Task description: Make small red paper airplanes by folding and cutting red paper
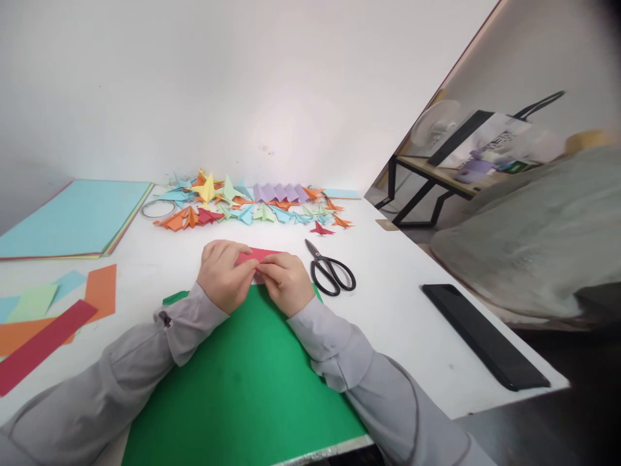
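Note:
A piece of red paper [266, 254] is between my two hands, above the far edge of a green sheet [237, 382]. My left hand [226, 273] pinches its near edge with thumb and fingers. From the other side my right hand [286, 279] grips the same edge, its fingertips meeting the left ones. The hands hide much of the paper, so its folds cannot be made out. Black-handled scissors [330, 268] lie just right of my right hand, blades pointing away and slightly left.
Folded paper shapes [242, 204] in several colours line the wall. At the left are a stack of large sheets [72, 213] and cut strips, among them a red strip [46, 346]. A wire ring [159, 208] lies behind. A black phone-like slab [480, 333] rests near the table's right edge.

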Demonstrator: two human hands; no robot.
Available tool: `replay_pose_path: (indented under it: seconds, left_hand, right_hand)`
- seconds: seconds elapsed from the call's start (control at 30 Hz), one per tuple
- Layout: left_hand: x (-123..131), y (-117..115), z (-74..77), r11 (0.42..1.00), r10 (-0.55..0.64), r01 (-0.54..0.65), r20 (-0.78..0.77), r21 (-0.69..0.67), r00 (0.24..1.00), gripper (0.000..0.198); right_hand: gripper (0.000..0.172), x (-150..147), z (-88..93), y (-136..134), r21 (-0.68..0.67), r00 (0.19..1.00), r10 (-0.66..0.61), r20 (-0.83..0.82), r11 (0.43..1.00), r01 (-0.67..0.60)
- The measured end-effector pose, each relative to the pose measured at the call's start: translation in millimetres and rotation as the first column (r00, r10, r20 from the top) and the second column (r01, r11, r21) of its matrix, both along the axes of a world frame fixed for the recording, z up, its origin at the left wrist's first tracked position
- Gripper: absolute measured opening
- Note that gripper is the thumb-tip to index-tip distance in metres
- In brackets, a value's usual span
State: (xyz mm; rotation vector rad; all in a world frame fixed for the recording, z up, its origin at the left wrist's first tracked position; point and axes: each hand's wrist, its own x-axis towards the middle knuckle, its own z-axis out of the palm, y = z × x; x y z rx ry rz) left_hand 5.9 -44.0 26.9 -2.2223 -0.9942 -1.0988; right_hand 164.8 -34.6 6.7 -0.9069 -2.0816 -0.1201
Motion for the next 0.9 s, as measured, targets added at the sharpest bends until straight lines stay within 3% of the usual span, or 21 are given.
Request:
replay_pose_path:
  seconds: [0.1, 0.47, 0.9]
  left_hand:
    - [1.0, -1.7, 2.0, 0.999, -0.020, 0.022, -0.057, 0.033, 0.998, 0.010]
    - [-1.1, 3.9, -3.5, 0.994, -0.103, 0.098, -0.105, -0.051, 0.989, 0.015]
    - [-9.9, 9.9, -1.6, 0.998, -0.043, 0.039, -0.115, -0.042, 0.992, 0.014]
  right_hand:
    - [0.022, -0.2, 0.9, -0.8, -0.008, 0.999, -0.011, 0.043, 1.000, 0.011]
    - [0.021, -1.6, 4.6, -4.5, -0.082, 0.996, -0.006, 0.089, 0.997, 0.014]
    - [0.020, 3.9, 4.7, -0.3, -0.085, 0.981, -0.156, 0.114, 0.982, 0.166]
